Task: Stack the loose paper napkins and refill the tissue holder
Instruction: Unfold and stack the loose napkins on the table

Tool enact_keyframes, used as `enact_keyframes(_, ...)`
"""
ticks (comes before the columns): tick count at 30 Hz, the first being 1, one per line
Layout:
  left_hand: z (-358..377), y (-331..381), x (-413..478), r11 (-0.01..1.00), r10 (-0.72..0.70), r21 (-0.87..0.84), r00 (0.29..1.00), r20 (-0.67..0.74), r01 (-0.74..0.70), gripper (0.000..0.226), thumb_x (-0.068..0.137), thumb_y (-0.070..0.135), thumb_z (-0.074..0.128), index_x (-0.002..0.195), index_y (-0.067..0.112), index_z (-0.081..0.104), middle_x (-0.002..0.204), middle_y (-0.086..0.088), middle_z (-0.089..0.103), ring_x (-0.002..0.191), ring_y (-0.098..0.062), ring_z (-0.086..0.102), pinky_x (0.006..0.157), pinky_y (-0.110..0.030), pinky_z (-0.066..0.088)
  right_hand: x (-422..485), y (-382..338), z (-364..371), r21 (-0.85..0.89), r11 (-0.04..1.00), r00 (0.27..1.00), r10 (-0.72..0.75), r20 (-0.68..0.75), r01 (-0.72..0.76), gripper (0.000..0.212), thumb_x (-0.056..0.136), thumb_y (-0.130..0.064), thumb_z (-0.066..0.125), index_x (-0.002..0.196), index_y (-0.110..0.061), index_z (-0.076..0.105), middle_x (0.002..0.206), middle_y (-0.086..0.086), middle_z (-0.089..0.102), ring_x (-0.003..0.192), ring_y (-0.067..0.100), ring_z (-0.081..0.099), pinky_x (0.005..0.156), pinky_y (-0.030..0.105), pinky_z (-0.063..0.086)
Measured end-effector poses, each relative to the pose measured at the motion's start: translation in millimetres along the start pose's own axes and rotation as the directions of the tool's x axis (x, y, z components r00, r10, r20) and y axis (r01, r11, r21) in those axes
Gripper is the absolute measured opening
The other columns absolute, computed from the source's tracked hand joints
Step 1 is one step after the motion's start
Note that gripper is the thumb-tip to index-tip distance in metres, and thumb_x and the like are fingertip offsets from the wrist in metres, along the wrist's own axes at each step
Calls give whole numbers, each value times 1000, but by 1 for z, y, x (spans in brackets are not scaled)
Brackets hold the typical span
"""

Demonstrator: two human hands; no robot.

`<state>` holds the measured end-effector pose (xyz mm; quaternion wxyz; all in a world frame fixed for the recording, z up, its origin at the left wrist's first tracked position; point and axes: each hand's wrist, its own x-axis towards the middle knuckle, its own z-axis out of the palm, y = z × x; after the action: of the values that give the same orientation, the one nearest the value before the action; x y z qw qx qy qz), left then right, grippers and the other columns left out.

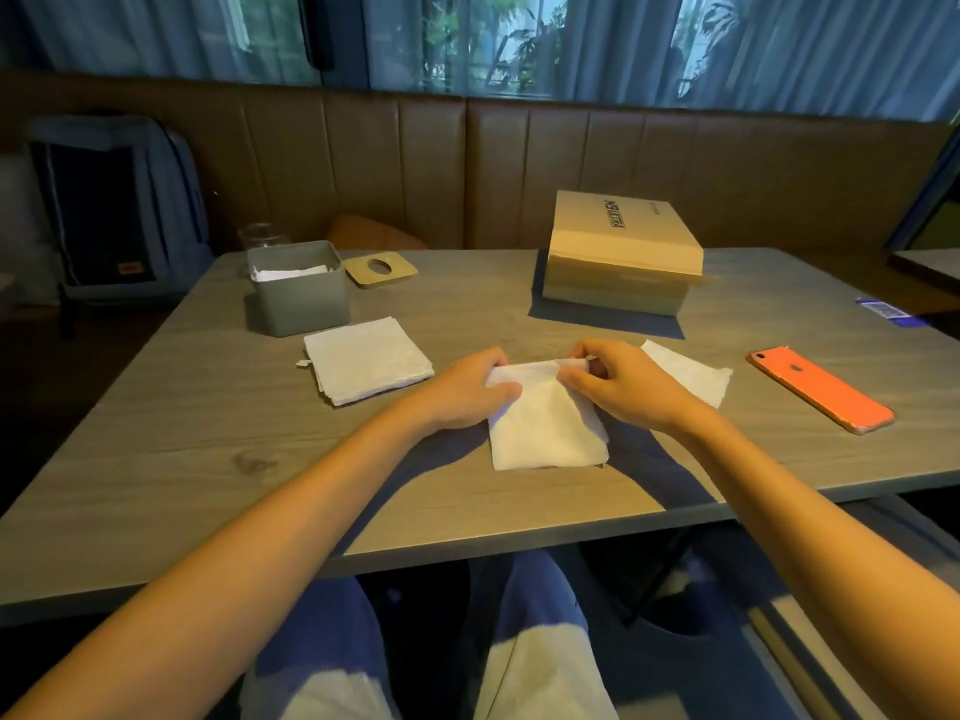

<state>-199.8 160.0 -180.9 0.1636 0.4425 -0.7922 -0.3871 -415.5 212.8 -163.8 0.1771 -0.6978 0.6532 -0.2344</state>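
A white paper napkin (545,433) lies in front of me on the wooden table (208,433). My left hand (462,392) pinches its far left corner. My right hand (618,387) pinches its far edge, which is curled up. A neat stack of white napkins (366,358) lies to the left. Another loose napkin (685,371) lies partly hidden behind my right hand. The grey tissue holder (298,291) stands open at the back left with napkins inside. Its tan lid (380,271), which has an oval hole, lies flat beside it.
A cardboard box (621,252) sits at the back centre-right on a dark mat. An orange phone (821,389) lies at the right. A glass (260,236) stands behind the holder. A blue card (883,309) lies near the right edge. A padded bench runs behind the table.
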Motion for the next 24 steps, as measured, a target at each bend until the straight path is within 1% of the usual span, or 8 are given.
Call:
enact_keyframes(3, -20, -8, -5, 972, -64, -231, 992, -105, 39, 17, 104, 31, 52, 121, 27, 53, 117, 1, 63, 104, -14, 63, 80, -29, 55, 14, -14, 9, 95, 995, 994, -29, -106, 39, 18, 98, -37, 57, 108, -22, 61, 100, -9, 63, 86, 6, 62, 63, 11, 46)
enact_keyframes(6, -46, -21, -9, 950, -129, -309, 963, -236, 51, 23, 104, 32, 53, 126, 32, 51, 126, 2, 62, 112, -18, 60, 87, -33, 56, 42, -33, 25, 180, 982, 985, -24, -172, 55, 23, 98, -34, 57, 117, -22, 60, 112, -4, 64, 99, 13, 63, 76, 21, 53)
enact_keyframes(8, -62, -31, -11, 942, -164, -332, 929, -330, 49, 24, 104, 31, 53, 128, 31, 50, 130, 2, 59, 115, -19, 57, 86, -34, 56, 62, -52, 39, 210, 976, 980, -20, -200, 63, 26, 99, -32, 57, 122, -20, 59, 116, -3, 62, 102, 13, 60, 78, 23, 52)
enact_keyframes(12, -89, -53, -18, 989, -125, -141, 811, -572, 53, 21, 104, 26, 52, 125, 26, 52, 120, 1, 59, 106, -16, 57, 84, -35, 53, 102, -94, 66, 227, 970, 977, -41, -211, 90, 28, 99, -29, 58, 124, -19, 55, 109, -6, 55, 97, 12, 57, 73, 19, 48)
enact_keyframes(15, -105, -76, -20, 991, -120, -30, 789, -602, 128, 15, 103, 27, 52, 117, 32, 51, 101, -7, 60, 82, -16, 57, 63, -32, 47, 128, -113, 87, 222, 970, 981, -57, -184, 98, 25, 98, -28, 58, 122, -21, 52, 107, -6, 54, 95, 14, 58, 76, 22, 50)
enact_keyframes(17, -111, -88, -21, 985, -118, 26, 784, -609, 168, 13, 103, 27, 52, 115, 32, 52, 92, -8, 59, 73, -16, 54, 57, -30, 39, 141, -120, 101, 205, 973, 985, -77, -157, 109, 23, 98, -27, 59, 120, -21, 53, 104, -4, 55, 93, 15, 58, 79, 26, 54)
enact_keyframes(21, -116, -101, -22, 965, -131, 94, 765, -631, 243, 8, 104, 26, 50, 111, 28, 52, 99, -5, 59, 90, -20, 55, 63, -33, 43, 159, -126, 118, 145, 979, 986, -128, -105, 143, 25, 98, -24, 60, 121, -18, 55, 105, 1, 61, 91, 17, 59, 87, 33, 55)
enact_keyframes(24, -118, -108, -21, 943, -117, 176, 774, -622, 283, 6, 104, 26, 50, 107, 28, 55, 102, -5, 64, 90, -23, 61, 70, -39, 55, 166, -124, 124, 77, 982, 985, -169, -41, 172, 23, 98, -25, 61, 119, -19, 56, 111, 7, 65, 94, 23, 63, 86, 36, 57)
